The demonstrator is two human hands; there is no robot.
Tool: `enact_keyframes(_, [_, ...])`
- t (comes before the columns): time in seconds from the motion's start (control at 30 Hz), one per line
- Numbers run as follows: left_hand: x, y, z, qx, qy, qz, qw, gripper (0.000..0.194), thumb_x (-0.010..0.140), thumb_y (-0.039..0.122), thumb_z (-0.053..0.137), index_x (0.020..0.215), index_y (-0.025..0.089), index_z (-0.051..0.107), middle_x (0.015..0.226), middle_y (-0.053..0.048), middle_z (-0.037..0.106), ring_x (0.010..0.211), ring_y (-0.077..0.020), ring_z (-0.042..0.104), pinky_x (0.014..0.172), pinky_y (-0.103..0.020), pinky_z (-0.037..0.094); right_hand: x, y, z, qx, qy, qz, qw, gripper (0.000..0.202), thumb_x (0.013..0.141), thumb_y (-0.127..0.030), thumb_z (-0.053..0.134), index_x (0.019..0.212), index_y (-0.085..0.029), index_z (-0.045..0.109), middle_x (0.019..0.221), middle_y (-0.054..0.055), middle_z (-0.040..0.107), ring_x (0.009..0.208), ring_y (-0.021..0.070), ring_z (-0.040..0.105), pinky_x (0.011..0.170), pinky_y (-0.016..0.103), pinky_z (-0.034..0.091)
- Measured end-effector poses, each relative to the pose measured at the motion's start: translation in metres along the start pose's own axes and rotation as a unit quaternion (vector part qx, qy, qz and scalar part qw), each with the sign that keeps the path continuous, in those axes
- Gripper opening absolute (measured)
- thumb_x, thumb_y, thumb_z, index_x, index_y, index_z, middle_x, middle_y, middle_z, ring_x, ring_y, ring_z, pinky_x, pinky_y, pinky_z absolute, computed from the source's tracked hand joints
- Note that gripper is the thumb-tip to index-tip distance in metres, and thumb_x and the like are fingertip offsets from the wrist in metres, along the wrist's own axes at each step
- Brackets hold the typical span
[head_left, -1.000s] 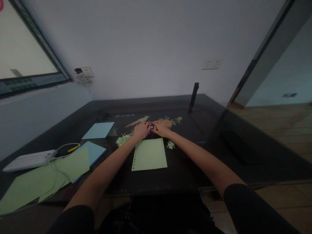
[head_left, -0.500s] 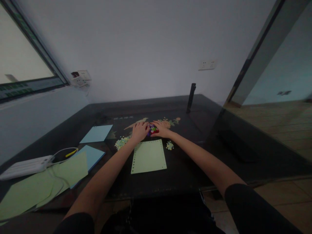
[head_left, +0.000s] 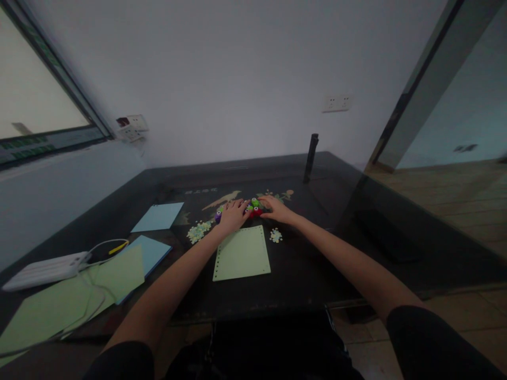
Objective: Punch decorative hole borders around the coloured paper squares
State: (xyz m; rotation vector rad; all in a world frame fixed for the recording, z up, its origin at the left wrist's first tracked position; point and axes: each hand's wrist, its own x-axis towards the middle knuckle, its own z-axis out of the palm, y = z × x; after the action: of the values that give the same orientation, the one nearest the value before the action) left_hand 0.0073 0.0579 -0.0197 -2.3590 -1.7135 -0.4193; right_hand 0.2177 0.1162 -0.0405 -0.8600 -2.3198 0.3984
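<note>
Small round green, purple and red pieces with eye-like white dots lie in a cluster [head_left: 255, 202] on the dark table. My left hand [head_left: 233, 215] rests palm down over part of the cluster, its fingers stretched forward and hiding some pieces. A purple piece [head_left: 218, 216] shows at its left side. To the right of the cluster, my right hand [head_left: 278, 210] curves about its edge, thumb and fingers apart. Just in front of the hands lies a pale green sheet [head_left: 242, 256] with holes along its edges.
Paper bits lie in a larger pile [head_left: 198, 231] at left and a smaller pile [head_left: 276, 235] at right. Blue sheets [head_left: 158, 217], green sheets [head_left: 51, 311] and a white power strip [head_left: 45, 270] with cables are on the left. A black upright object [head_left: 311, 158] stands at the back right.
My hands have moved apart: the right one shifted right. The left fingers now lie over the cluster, and more of the coloured pieces show, spread wider than before.
</note>
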Motion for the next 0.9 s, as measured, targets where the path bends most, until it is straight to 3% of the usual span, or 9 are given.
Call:
enact_keyframes(0.2, [0.01, 0.001, 0.002, -0.055, -0.006, -0.05, 0.997, 0.044, 0.092, 0.046, 0.034, 0.129, 0.028, 0.049, 0.132, -0.008, 0.052, 0.123, -0.0275, 0.044, 0.105, -0.053, 0.025, 0.008, -0.016, 0.008, -0.013, 0.0, 0.016, 1.0, 0.063, 0.069, -0.028, 0.073, 0.127, -0.018, 0.049, 0.127, 0.015, 0.053, 0.12, 0.0276, 0.047, 0.101, 0.047, 0.033])
enact_keyframes(0.33, [0.019, -0.006, 0.004, -0.142, -0.008, -0.087, 0.986, 0.04, 0.092, 0.04, 0.036, 0.126, 0.026, 0.052, 0.132, -0.009, 0.052, 0.123, -0.0264, 0.045, 0.105, -0.054, 0.025, 0.018, -0.027, 0.023, -0.021, -0.024, 0.044, 0.999, 0.067, 0.069, -0.029, 0.074, 0.129, -0.015, 0.048, 0.134, 0.019, 0.045, 0.125, 0.0293, 0.043, 0.102, 0.046, 0.033])
enact_keyframes(0.47, [0.017, -0.018, 0.001, -0.25, 0.036, -0.063, 0.965, 0.032, 0.09, 0.024, 0.038, 0.114, 0.017, 0.059, 0.121, -0.01, 0.06, 0.115, -0.0209, 0.051, 0.103, -0.041, 0.035, 0.018, -0.029, 0.024, -0.02, -0.042, 0.044, 0.998, 0.063, 0.073, -0.033, 0.07, 0.13, -0.017, 0.048, 0.141, 0.018, 0.037, 0.129, 0.0296, 0.038, 0.104, 0.046, 0.032])
enact_keyframes(0.6, [0.005, -0.017, -0.016, -0.294, 0.102, -0.063, 0.948, 0.027, 0.088, 0.019, 0.039, 0.105, 0.017, 0.06, 0.111, -0.008, 0.062, 0.109, -0.0189, 0.054, 0.099, -0.036, 0.039, 0.006, -0.03, 0.004, -0.018, -0.013, 0.038, 0.999, 0.056, 0.075, -0.038, 0.068, 0.126, -0.019, 0.052, 0.14, 0.017, 0.039, 0.129, 0.0297, 0.037, 0.104, 0.048, 0.03])
enact_keyframes(0.77, [-0.032, 0.02, -0.057, -0.289, 0.101, 0.078, 0.949, 0.021, 0.089, 0.019, 0.036, 0.089, 0.017, 0.058, 0.098, -0.007, 0.062, 0.099, -0.0173, 0.055, 0.09, -0.033, 0.043, -0.038, -0.065, -0.038, 0.031, 0.036, -0.059, 0.997, 0.022, 0.088, -0.032, 0.052, 0.102, -0.019, 0.062, 0.109, 0.01, 0.062, 0.109, 0.022, 0.053, 0.094, 0.041, 0.04])
enact_keyframes(0.83, [-0.058, 0.042, -0.069, -0.271, 0.053, 0.146, 0.95, 0.02, 0.088, 0.018, 0.036, 0.081, 0.017, 0.054, 0.084, -0.005, 0.06, 0.083, -0.0153, 0.056, 0.076, -0.029, 0.046, -0.065, -0.088, -0.05, 0.031, 0.019, -0.106, 0.994, 0.02, 0.091, -0.03, 0.047, 0.089, -0.018, 0.062, 0.092, 0.008, 0.064, 0.093, 0.0187, 0.057, 0.083, 0.034, 0.044])
enact_keyframes(0.9, [-0.087, 0.063, -0.072, -0.225, -0.007, 0.255, 0.94, 0.016, 0.086, 0.018, 0.04, 0.076, 0.018, 0.053, 0.073, -0.003, 0.058, 0.07, -0.0141, 0.054, 0.063, -0.026, 0.043, -0.094, -0.11, -0.053, 0.005, -0.032, -0.16, 0.987, 0.024, 0.092, -0.028, 0.043, 0.078, -0.017, 0.06, 0.076, 0.005, 0.062, 0.075, 0.0156, 0.055, 0.068, 0.028, 0.043])
